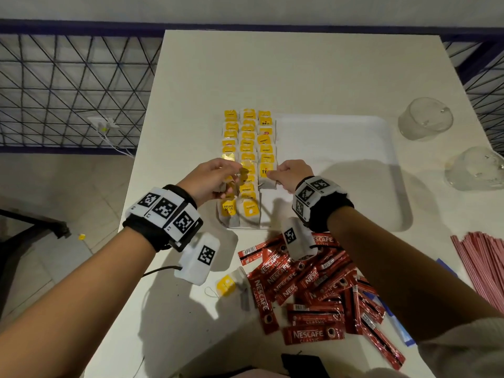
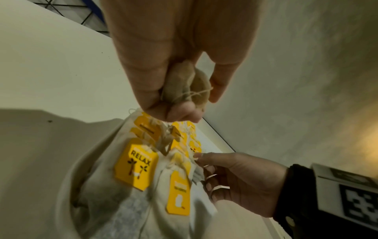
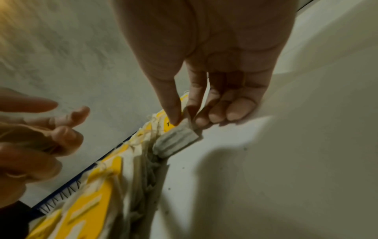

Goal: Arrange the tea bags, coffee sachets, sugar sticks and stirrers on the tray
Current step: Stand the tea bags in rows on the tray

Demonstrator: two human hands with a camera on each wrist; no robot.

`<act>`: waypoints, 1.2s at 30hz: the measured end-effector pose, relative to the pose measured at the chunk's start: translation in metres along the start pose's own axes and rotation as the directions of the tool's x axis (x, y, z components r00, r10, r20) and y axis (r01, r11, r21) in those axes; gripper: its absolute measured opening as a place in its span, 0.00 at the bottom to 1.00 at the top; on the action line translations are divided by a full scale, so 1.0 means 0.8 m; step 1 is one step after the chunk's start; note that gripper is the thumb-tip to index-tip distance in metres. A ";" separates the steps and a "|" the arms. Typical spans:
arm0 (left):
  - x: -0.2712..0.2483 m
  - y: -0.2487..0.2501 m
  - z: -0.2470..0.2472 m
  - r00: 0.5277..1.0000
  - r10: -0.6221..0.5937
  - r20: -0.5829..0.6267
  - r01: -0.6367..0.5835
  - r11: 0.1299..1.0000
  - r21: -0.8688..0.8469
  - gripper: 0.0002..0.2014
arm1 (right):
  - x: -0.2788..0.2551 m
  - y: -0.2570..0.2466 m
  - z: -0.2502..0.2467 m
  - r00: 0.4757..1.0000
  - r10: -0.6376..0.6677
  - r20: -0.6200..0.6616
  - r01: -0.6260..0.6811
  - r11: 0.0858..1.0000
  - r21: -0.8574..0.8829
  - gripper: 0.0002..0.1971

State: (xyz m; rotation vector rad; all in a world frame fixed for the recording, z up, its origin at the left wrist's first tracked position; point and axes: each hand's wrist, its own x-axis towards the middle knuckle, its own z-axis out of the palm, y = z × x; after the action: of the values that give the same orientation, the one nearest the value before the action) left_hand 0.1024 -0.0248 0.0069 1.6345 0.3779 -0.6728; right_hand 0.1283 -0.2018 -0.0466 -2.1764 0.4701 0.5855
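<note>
Three columns of tea bags with yellow tags (image 1: 246, 148) lie along the left part of the white tray (image 1: 341, 165). My left hand (image 1: 231, 175) hovers over the left and middle columns and holds a bunched tea bag (image 2: 188, 85) between thumb and fingers. My right hand (image 1: 272, 174) pinches the near tea bag of the right column (image 3: 175, 142) with thumb and forefinger, low on the tray. One loose tea bag (image 1: 231, 285) lies on the table near me. Red coffee sachets (image 1: 313, 290) are heaped in front of the tray, and pink stirrers (image 1: 485, 263) lie at the right edge.
Two upturned clear glasses (image 1: 425, 118) (image 1: 474, 167) stand to the right of the tray. Blue packets (image 1: 395, 317) show partly under my right forearm. The table's left edge drops to the floor, with a wire railing (image 1: 68, 91) beyond. The tray's right part is bare.
</note>
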 end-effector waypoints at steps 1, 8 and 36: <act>0.000 0.000 0.001 1.000 0.005 -0.001 -0.005 1.000 0.006 0.03 | 0.000 0.001 0.000 1.000 -0.004 0.000 0.004 1.000 -0.004 0.10; 0.008 -0.004 0.001 0.999 0.045 0.015 -0.047 0.991 0.122 0.06 | -0.010 0.018 -0.009 0.995 -0.049 0.090 0.040 0.995 0.092 0.11; 0.013 -0.004 0.006 0.998 0.053 0.046 -0.062 0.973 0.223 0.07 | 0.002 0.010 -0.009 0.995 -0.026 0.099 0.019 0.997 0.071 0.09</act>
State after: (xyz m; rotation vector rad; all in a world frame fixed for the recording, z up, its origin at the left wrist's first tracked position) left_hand 0.1076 -0.0300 -0.0027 1.8353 0.2306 -0.7240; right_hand 0.1278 -0.2127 -0.0484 -2.0731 0.4052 0.6531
